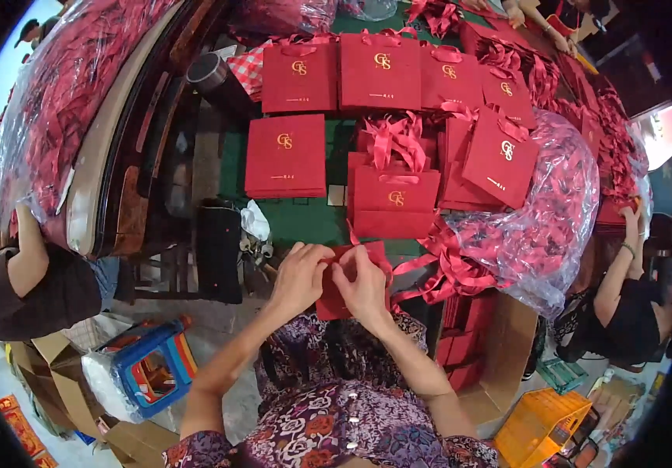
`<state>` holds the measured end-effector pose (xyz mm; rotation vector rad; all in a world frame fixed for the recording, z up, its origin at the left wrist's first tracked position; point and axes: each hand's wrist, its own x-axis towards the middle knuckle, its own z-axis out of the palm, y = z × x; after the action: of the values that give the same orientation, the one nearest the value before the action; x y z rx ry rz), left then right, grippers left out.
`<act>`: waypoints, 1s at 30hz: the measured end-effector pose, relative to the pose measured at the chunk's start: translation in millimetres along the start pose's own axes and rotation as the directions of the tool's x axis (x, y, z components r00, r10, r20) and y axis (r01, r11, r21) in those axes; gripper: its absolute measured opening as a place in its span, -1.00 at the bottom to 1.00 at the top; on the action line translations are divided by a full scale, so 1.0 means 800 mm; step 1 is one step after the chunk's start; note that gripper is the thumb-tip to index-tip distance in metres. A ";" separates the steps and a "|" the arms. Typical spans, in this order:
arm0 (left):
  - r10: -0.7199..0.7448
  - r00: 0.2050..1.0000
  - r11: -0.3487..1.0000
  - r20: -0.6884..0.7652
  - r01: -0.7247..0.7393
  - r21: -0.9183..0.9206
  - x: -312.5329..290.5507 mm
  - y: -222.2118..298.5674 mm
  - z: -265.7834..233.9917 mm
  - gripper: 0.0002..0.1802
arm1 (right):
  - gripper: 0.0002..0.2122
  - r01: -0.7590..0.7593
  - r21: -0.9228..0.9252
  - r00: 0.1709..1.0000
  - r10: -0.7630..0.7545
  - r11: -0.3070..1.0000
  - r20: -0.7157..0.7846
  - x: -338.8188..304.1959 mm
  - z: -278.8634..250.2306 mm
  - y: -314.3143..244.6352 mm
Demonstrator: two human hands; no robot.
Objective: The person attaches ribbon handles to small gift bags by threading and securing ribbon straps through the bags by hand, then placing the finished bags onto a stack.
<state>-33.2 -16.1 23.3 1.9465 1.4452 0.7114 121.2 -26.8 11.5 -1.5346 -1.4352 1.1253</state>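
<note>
1. Both hands are together at a red bag (331, 303), which is at the near edge of the green counter (293, 222), just before the patterned clothing of the person.
2. The left hand (297, 274) is gripping the left side of this bag; the right hand (363, 287) is closed with thumb and finger pinching at its upper part. If the pinch takes the bag's wall or a ribbon, I cannot tell, because the fingers cover it.
3. The hands also hide most of the bag's face, so I cannot see if it carries print. Whether the bag rests on the counter or on the lap is not clear.
4. Behind it, a front bag (396, 212) lies near loose red ribbons (458, 271), which partly hang over the counter's edge.
5. A clear plastic sack (562, 195) of ribbons stands at the right; its wrinkles and shine make the contents hard to separate.
6. Red bags in a cardboard box (505, 355) below are partly hidden by the right forearm and the counter.
7. Two co-workers, at left (28, 281) and right (624, 300), are cut by the dark round rim.
8. The stacked bags (285, 156) bear large gold letters and a small pale line under them.
</note>
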 end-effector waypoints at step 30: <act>0.158 0.983 0.987 -0.096 -0.157 0.021 -0.019 0.018 0.004 -0.90 | -0.84 0.301 -0.163 0.802 -0.158 0.940 0.576 0.063 -0.074 -0.003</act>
<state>-25.8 -34.1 31.0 2.0791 1.3656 0.8810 175.1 26.4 28.4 -1.1777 -2.1678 1.3439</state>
